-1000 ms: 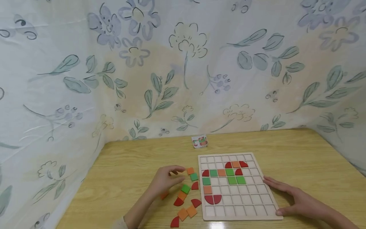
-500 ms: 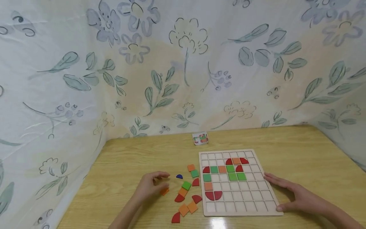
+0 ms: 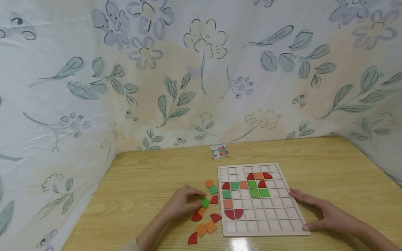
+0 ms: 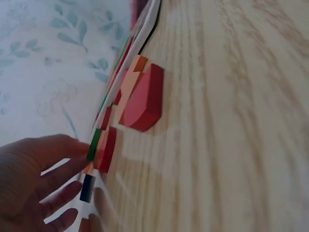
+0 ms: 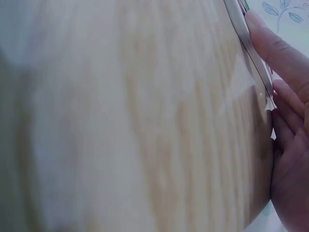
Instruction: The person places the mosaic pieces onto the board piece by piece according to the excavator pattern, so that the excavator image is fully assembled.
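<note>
My left hand [image 3: 182, 203] pinches a bright green square tile [image 3: 205, 203] between thumb and index finger, still among the loose pieces. In the left wrist view that green tile [image 4: 94, 146] is at the fingertip, with a dark blue piece [image 4: 87, 188] below it. An orange square [image 3: 201, 211] and a red quarter-circle [image 3: 196, 217] lie just beneath the green tile. My right hand [image 3: 328, 217] rests along the right edge of the wooden grid board [image 3: 267, 234], thumb at its near corner. Several red, orange and green pieces sit in its cells.
Left of the board lie more loose pieces: an orange square [image 3: 209, 183], a teal-green square [image 3: 213, 189], red quarter-circles [image 3: 192, 238] and orange squares [image 3: 201, 229]. A small pattern card [image 3: 219, 151] is behind the board. Floral cloth [image 3: 201, 80] surrounds the wooden table [image 3: 150, 170].
My left hand first drew back leftward, uncovering a blue half-circle, then came right again to the green tile, covering the blue piece in the head view. My right hand stayed at the board.
</note>
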`<state>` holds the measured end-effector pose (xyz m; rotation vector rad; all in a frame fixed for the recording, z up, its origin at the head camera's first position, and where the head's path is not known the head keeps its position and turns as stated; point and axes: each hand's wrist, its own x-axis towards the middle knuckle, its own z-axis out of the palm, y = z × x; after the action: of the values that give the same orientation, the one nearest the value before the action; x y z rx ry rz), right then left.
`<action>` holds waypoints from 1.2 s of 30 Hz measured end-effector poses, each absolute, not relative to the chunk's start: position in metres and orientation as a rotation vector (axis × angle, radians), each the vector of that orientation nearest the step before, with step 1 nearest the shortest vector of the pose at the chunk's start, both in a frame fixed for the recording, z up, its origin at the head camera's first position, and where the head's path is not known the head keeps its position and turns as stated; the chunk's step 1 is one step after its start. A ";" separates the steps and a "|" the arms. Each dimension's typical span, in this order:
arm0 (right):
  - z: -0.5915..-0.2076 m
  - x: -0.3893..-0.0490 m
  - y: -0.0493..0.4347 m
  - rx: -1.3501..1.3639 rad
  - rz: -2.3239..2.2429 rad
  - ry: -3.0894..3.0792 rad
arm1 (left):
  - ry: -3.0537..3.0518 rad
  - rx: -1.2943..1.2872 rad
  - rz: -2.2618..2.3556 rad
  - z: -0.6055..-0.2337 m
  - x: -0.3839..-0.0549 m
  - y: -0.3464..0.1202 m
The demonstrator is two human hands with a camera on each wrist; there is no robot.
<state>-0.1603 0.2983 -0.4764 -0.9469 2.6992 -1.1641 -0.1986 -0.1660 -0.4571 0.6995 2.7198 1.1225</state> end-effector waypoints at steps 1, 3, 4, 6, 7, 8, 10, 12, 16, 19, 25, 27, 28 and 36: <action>-0.476 -0.161 0.298 -0.944 -1.164 2.701 | 2.718 0.695 1.122 -0.458 -0.199 -0.165; -0.476 -0.161 0.298 -0.940 -1.163 2.704 | 2.723 0.684 1.125 -0.460 -0.200 -0.163; -0.476 -0.161 0.297 -0.942 -1.162 2.704 | 2.724 0.682 1.130 -0.460 -0.201 -0.162; -0.476 -0.161 0.297 -0.943 -1.158 2.707 | 2.722 0.675 1.138 -0.461 -0.201 -0.160; -0.476 -0.161 0.297 -0.940 -1.162 2.710 | 2.715 0.666 1.143 -0.461 -0.201 -0.159; -0.476 -0.161 0.298 -0.938 -1.166 2.706 | 2.708 0.658 1.147 -0.461 -0.201 -0.157; -0.477 -0.161 0.298 -0.931 -1.170 2.699 | 2.696 0.648 1.150 -0.461 -0.201 -0.155; -0.476 -0.161 0.298 -0.924 -1.173 2.688 | 2.695 0.635 1.137 -0.461 -0.200 -0.154; -0.476 -0.162 0.299 -0.917 -1.171 2.686 | 2.767 0.679 1.047 -0.460 -0.197 -0.152; -0.475 -0.162 0.299 -0.915 -1.174 2.688 | 2.803 0.682 1.025 -0.460 -0.193 -0.152; -0.477 -0.163 0.300 -0.916 -1.171 2.679 | 2.737 0.603 1.111 -0.460 -0.190 -0.152; -0.478 -0.163 0.301 -0.921 -1.168 2.679 | 2.724 0.599 1.114 -0.457 -0.191 -0.151; -0.478 -0.163 0.301 -0.926 -1.173 2.680 | 2.725 0.603 1.106 -0.456 -0.191 -0.151; -0.479 -0.162 0.300 -0.935 -1.174 2.678 | 2.678 0.512 1.111 -0.451 -0.194 -0.152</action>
<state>-0.1624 0.3002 -0.4789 -0.9350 2.6784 -1.1736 -0.1939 -0.1515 -0.4511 0.5125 2.6781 1.1114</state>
